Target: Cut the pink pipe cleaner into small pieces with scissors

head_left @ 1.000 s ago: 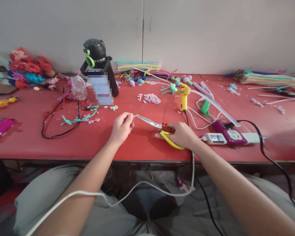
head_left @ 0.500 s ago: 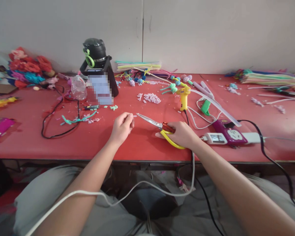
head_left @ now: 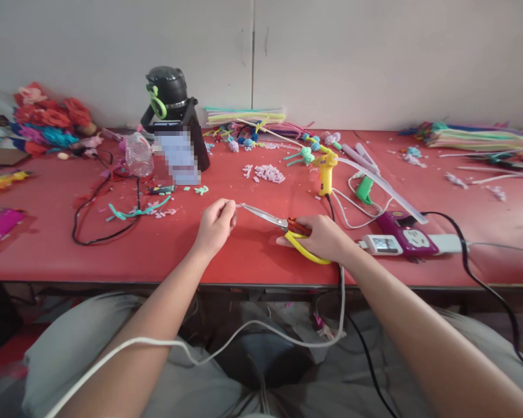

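My right hand is closed around the handles of a pair of scissors with yellow and red-orange grips. Their blades point left and look nearly closed, with the tips close to my left fingertips. Between thumb and finger, my left hand pinches a small pale pink-lilac piece of pipe cleaner, mostly hidden by the fingers. It meets the blade tips; whether they grip it I cannot tell. Beyond the hands lies a heap of short pale pink pieces on the red tabletop.
A yellow glue gun with a long glue stick stands behind my right hand. Right of it is a purple power strip with cables. A black bottle with a phone before it stands back left. Pipe cleaner bundles lie behind.
The scissor blades have closed from slightly parted, and their tips have shifted slightly down and left toward the pinched piece. Both hands stay almost in place.
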{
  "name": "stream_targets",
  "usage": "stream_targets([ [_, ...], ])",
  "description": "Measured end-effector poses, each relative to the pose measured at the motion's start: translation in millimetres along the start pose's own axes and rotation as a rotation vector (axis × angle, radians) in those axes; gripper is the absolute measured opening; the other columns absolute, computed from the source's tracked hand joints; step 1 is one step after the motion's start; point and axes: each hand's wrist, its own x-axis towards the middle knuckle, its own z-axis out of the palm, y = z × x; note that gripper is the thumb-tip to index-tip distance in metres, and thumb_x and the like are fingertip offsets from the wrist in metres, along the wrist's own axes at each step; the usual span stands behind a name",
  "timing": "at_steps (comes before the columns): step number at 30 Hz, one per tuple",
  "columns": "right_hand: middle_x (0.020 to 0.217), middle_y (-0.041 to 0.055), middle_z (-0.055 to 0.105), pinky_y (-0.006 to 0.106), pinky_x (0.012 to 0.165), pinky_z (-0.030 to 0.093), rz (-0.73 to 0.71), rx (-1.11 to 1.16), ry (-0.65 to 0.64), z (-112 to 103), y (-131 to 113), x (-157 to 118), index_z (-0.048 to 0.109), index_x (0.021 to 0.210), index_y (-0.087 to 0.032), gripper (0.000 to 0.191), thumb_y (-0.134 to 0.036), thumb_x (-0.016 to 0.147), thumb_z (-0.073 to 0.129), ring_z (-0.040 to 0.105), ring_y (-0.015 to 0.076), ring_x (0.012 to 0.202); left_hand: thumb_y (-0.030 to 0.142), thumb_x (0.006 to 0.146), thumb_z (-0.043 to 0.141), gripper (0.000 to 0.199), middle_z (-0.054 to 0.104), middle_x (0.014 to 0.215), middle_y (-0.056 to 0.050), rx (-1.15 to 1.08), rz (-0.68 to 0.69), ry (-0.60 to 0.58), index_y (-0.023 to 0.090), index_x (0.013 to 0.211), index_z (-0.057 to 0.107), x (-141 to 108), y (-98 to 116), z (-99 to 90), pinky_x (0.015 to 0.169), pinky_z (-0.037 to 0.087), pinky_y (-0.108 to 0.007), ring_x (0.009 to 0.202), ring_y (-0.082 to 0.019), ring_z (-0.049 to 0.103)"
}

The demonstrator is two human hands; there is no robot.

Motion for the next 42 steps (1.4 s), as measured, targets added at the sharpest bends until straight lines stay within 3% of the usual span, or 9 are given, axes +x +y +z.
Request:
stream_targets([
  [42,0.056,-0.0023,0.042,0.028,0.053,0.025,0.010,-0.034,0.010,2.5,-0.2,2.1,0.043,0.059,-0.022,0.066,-0.085,0.064,0.061,0.033,0.0120,0.056,0.034,0.094,0.052,0.029,0.047,0.057,0.004,-0.044,-0.035,-0.004,0.018,0.070,0.051,0.4,1.5,0.7,0.039,0.027,-0.020,0.042,-0.006,0.038],
])
